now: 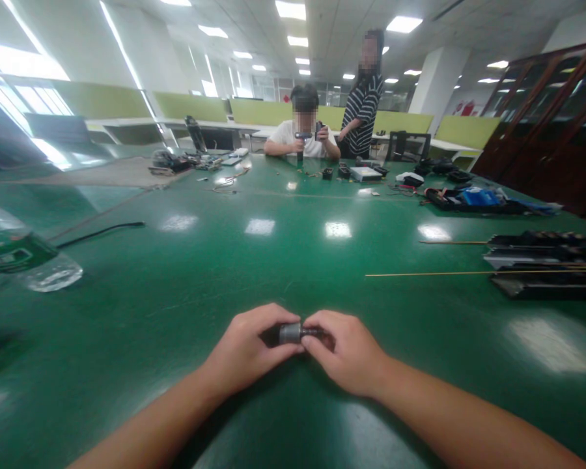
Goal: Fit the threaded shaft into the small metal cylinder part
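A small grey metal cylinder [290,333] lies sideways between my hands, just above or on the green table [215,273]. My left hand [254,345] grips it, with the fingertips on top and the thumb below. From its right end a thinner dark shaft [313,332] runs into my right hand [344,348], whose thumb and fingers close round it. The fingertips of both hands nearly meet at the joint. Whether the cylinder and the shaft are one piece I cannot tell.
On the left lies a plastic bottle [53,272] near a black cable [102,232]. Black trays [542,283] with thin rods stand at the right. Electronic parts and a black tray with blue items [481,197] line the far side, where one person sits and another stands.
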`<action>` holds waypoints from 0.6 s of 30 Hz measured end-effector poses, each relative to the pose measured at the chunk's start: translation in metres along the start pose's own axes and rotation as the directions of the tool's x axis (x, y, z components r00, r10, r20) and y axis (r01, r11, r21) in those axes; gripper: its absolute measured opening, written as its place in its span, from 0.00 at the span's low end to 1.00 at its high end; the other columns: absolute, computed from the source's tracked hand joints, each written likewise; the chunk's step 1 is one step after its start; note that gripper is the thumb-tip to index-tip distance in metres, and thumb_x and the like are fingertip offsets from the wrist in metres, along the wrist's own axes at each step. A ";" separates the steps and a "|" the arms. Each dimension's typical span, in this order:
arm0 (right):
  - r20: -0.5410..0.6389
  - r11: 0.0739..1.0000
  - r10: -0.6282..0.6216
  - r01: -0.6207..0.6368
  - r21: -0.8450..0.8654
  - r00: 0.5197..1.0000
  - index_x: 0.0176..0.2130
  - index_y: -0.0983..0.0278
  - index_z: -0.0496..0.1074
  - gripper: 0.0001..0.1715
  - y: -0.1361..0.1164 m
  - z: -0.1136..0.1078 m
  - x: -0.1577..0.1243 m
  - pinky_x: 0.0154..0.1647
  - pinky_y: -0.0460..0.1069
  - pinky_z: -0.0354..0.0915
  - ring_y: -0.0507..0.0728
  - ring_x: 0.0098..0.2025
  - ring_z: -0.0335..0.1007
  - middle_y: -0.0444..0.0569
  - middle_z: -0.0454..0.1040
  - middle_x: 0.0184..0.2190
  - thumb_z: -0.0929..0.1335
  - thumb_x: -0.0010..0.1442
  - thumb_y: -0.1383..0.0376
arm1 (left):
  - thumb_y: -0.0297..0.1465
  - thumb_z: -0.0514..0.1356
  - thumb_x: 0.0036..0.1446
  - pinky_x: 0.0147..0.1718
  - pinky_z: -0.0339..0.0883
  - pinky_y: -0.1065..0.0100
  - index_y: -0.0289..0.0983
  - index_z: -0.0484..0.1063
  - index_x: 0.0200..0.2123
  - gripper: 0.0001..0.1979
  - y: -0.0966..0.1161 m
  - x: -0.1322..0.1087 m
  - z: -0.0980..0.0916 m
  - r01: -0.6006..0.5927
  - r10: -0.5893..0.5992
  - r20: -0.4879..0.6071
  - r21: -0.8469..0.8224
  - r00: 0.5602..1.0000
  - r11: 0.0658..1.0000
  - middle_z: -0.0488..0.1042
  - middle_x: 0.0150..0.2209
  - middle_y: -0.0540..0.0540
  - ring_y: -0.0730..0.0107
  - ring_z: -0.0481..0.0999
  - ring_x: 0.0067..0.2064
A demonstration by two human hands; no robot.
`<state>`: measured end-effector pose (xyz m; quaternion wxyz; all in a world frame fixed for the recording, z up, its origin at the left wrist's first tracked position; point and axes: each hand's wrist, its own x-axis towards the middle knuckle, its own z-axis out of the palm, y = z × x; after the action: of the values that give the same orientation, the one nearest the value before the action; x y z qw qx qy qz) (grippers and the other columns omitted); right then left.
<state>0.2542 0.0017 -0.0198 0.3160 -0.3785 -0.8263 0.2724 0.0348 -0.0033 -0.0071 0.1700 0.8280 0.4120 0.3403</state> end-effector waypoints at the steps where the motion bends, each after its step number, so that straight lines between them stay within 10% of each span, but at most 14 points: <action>1: -0.001 1.000 -0.002 0.002 0.004 1.000 0.42 0.62 0.75 0.06 0.000 0.000 0.000 0.36 0.47 0.61 0.53 0.34 0.70 0.45 0.77 0.35 0.68 0.64 0.64 | 0.35 0.69 0.54 0.39 0.71 0.71 0.41 0.77 0.43 0.13 0.000 0.000 0.000 0.002 -0.002 0.002 0.002 1.000 1.000 0.80 0.38 0.49 0.70 0.79 0.38; 18: 0.017 0.999 -0.015 0.014 0.031 1.000 0.41 0.63 0.75 0.06 0.002 -0.001 0.001 0.38 0.47 0.62 0.53 0.36 0.71 0.45 0.77 0.35 0.67 0.65 0.66 | 0.33 0.70 0.53 0.39 0.70 0.73 0.42 0.78 0.42 0.13 0.001 -0.001 0.000 0.026 -0.026 0.002 0.012 1.000 1.000 0.80 0.37 0.52 0.73 0.79 0.38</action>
<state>0.2554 0.0035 -0.0207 0.3167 -0.3651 -0.8274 0.2860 0.0346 -0.0048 -0.0072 0.1700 0.8239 0.4246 0.3346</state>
